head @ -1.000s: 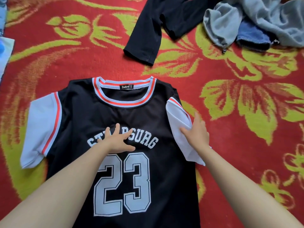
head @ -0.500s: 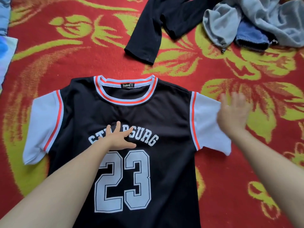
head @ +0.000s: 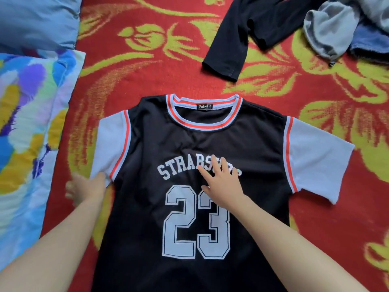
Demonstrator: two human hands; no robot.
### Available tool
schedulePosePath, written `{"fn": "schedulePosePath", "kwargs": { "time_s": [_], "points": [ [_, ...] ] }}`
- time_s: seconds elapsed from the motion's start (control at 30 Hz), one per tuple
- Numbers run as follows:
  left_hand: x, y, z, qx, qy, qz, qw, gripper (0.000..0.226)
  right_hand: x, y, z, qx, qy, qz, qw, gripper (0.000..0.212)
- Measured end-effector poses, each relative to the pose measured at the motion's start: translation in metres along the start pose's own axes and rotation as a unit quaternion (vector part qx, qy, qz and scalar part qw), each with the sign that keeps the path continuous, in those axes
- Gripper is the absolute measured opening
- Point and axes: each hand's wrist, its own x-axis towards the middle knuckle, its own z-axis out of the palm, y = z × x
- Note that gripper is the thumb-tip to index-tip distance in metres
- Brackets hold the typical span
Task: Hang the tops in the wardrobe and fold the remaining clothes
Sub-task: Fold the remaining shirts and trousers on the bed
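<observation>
A black jersey with a white "23" and pale blue sleeves lies face up and flat on the red carpet. My right hand presses flat on its chest lettering, fingers spread. My left hand is blurred at the lower edge of the jersey's left sleeve, fingers spread and touching the hem. The right sleeve lies spread out to the side.
A black long-sleeved top lies beyond the jersey. Grey clothing and a blue piece are heaped at the top right. A floral pillow and a blue pillow border the carpet on the left.
My right hand flattened the right sleeve outward, then moved onto the chest. My left hand left the chest and went to the left sleeve. The view shifted left.
</observation>
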Motion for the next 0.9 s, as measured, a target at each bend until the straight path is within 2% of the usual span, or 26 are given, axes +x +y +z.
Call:
{"fn": "schedulePosePath", "kwargs": {
  "time_s": [0.07,0.13,0.2,0.23,0.33,0.43,0.5,0.53,0.6,0.63,0.67,0.7,0.77,0.8,0.87,0.9],
  "points": [
    [0.014,-0.006,-0.008,-0.061,-0.069,0.003,0.996,0.060,0.004,-0.006,0.006,0.008,-0.082,0.002,0.997,0.061],
    [0.022,-0.005,-0.016,-0.130,-0.152,-0.001,0.980,0.058,0.005,-0.009,0.008,0.015,-0.102,0.015,0.995,0.064],
    [0.025,0.007,-0.025,-0.283,-0.244,-0.083,0.924,0.050,0.006,-0.009,0.008,0.026,-0.115,0.020,0.993,0.066],
    [0.027,0.013,-0.028,-0.339,-0.260,-0.138,0.894,0.040,0.007,-0.008,0.008,0.027,-0.122,0.019,0.992,0.067],
    [0.026,0.029,-0.030,-0.342,-0.255,-0.300,0.853,0.025,0.007,-0.006,0.004,0.022,-0.139,0.022,0.990,0.067],
    [0.030,0.030,-0.032,-0.314,-0.299,-0.340,0.834,0.027,0.009,-0.008,0.003,0.026,-0.153,0.028,0.987,0.068],
    [0.037,0.033,-0.037,-0.334,-0.292,-0.310,0.841,0.030,0.009,-0.007,0.003,0.023,-0.159,0.033,0.986,0.069],
    [0.043,0.031,-0.041,-0.357,-0.257,-0.259,0.860,0.029,0.009,-0.008,0.002,0.019,-0.164,0.033,0.986,0.069],
    [0.059,0.024,-0.046,-0.367,-0.098,-0.037,0.924,0.015,0.009,-0.008,0.002,0.019,-0.167,0.036,0.985,0.070],
    [0.063,0.020,-0.052,-0.330,-0.043,0.070,0.940,0.013,0.009,-0.008,0.002,0.019,-0.166,0.037,0.985,0.070],
    [0.070,0.012,-0.053,-0.287,-0.006,0.132,0.949,0.028,0.009,-0.009,0.002,0.017,-0.167,0.038,0.985,0.070],
    [0.073,0.007,-0.054,-0.270,0.000,0.147,0.952,0.043,0.009,-0.009,0.002,0.014,-0.167,0.038,0.985,0.071],
    [0.077,-0.001,-0.051,-0.314,-0.050,0.082,0.945,0.056,0.008,-0.010,0.002,0.011,-0.167,0.039,0.985,0.071],
    [0.076,-0.003,-0.046,-0.344,-0.086,-0.004,0.935,0.055,0.008,-0.010,0.002,0.013,-0.166,0.039,0.985,0.071],
    [0.075,-0.005,-0.037,-0.377,-0.151,-0.197,0.892,0.043,0.008,-0.010,0.001,0.018,-0.168,0.037,0.985,0.071],
    [0.074,-0.003,-0.034,-0.388,-0.172,-0.257,0.868,0.029,0.008,-0.010,0.000,0.019,-0.170,0.036,0.985,0.071]
  ]
}}
